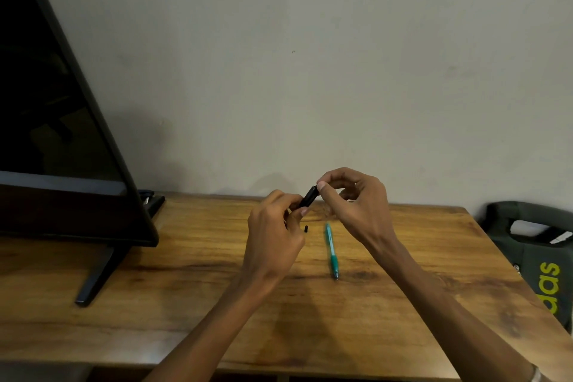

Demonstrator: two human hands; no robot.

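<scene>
Pen (309, 197), black, held above table (403, 257): left hand (276, 236) grips lower end, right hand (353, 205) pinches upper tip. Small black bit (306, 229) loose below, green pen (331, 250) beside. Risk: bit rolls off if knocked.

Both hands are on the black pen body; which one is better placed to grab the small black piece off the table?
Left, probably: the small black piece lies just beside the left hand, while the right hand pinches the black pen body farther away.
</scene>
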